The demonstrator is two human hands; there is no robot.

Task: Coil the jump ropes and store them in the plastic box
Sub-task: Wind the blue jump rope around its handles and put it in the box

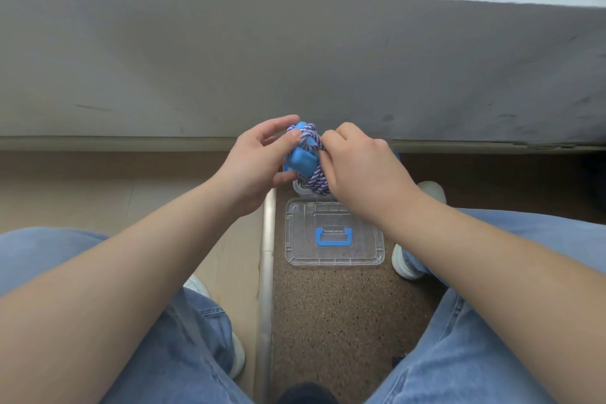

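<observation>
A jump rope with blue handles and purple-and-white braided cord is bundled between my hands, held above the floor. My left hand grips the blue handles from the left, thumb pressed on the cord. My right hand pinches the wound cord from the right side. Directly below the bundle sits the clear plastic box, mostly hidden by my hands and the rope. Its transparent lid with a blue carry handle lies flat on the floor in front of the box.
A grey wall base runs across behind the box. A metal floor strip divides light wood flooring on the left from brown speckled flooring on the right. My jeans-covered knees and white shoes flank the lid.
</observation>
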